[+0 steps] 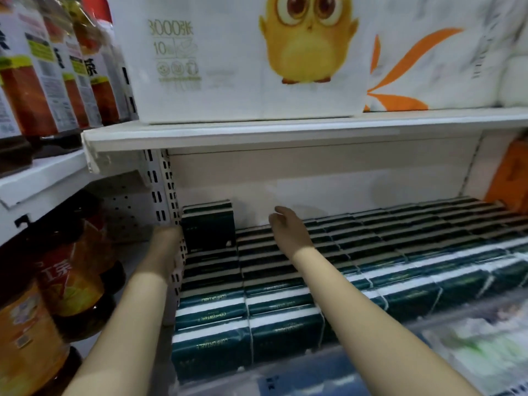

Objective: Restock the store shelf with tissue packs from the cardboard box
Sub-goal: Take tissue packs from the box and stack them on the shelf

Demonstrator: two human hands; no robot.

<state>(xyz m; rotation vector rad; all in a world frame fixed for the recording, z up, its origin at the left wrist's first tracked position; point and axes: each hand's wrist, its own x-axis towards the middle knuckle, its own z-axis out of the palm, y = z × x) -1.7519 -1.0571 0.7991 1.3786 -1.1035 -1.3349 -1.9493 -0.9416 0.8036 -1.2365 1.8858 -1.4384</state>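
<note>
In the back-left corner of the shelf, one tissue pack stands on edge atop the flat layer of packs, its broad dark face toward the aisle and its long axis seemingly along the back wall. The left hand is against its left side, fingers hidden, so I can't tell its grip. The right hand hovers nearby, loosely spread and empty. With nothing bracing the pack's right, it could topple that way.
</note>
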